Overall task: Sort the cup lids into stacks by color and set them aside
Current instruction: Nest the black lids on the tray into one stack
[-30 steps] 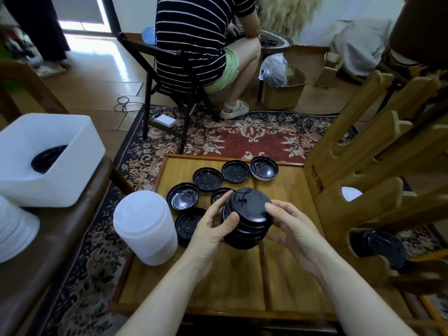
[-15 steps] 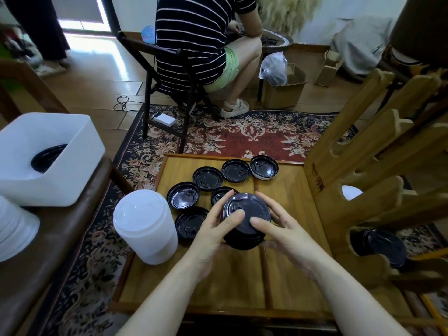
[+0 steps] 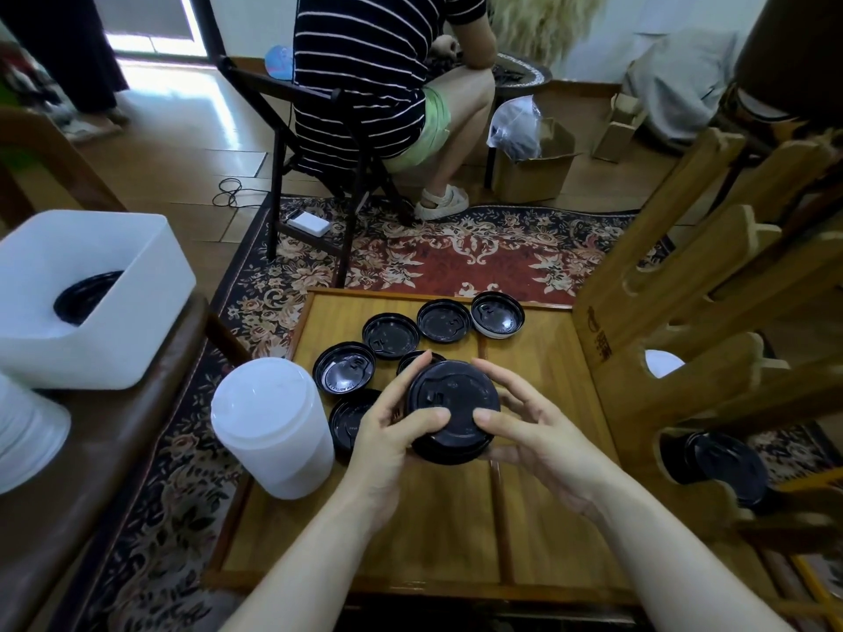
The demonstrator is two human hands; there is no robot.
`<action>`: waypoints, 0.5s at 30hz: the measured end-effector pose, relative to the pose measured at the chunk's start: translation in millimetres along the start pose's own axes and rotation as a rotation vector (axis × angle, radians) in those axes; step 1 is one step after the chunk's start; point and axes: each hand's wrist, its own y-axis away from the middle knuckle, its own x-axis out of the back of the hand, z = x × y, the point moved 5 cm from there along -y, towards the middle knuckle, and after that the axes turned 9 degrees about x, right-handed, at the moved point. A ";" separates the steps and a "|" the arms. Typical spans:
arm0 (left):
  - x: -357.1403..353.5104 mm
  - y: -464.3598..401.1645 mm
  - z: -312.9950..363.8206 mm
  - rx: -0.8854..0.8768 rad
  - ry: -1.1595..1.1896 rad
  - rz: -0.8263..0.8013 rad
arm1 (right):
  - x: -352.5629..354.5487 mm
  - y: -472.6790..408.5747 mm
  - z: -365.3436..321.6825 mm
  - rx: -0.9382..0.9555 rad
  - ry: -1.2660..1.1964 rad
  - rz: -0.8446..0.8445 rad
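Note:
A stack of black cup lids (image 3: 451,410) stands on the wooden table (image 3: 547,517), held between both hands. My left hand (image 3: 392,440) grips its left side, thumb on the top lid. My right hand (image 3: 538,440) grips the right side, thumb also on top. Several single black lids lie upside down behind the stack, among them one (image 3: 344,368) at the left and one (image 3: 497,314) at the far right. A tall stack of white lids (image 3: 273,426) stands at the table's left edge.
A white bin (image 3: 91,294) holding a black lid sits on a brown bench at left, beside a white stack (image 3: 27,431). A wooden rack (image 3: 684,358) at right holds black lids (image 3: 725,463). A person sits on a chair (image 3: 319,143) beyond the table.
The black stack, tilted and lifted a second ago, has come down level onto the table. Both thumbs have moved onto its top lid.

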 end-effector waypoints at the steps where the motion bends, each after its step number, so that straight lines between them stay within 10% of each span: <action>1: 1.8 -0.5 0.5 0.004 0.023 0.014 | 0.5 -3.9 -1.0 -0.001 0.016 -0.012; 8: 7.4 -3.9 -1.0 0.069 0.080 0.098 | 60.0 -69.5 -2.0 0.152 0.758 0.248; 15: 5.8 -8.9 -13.7 0.230 0.003 0.045 | 80.1 -126.3 23.6 0.092 1.429 0.147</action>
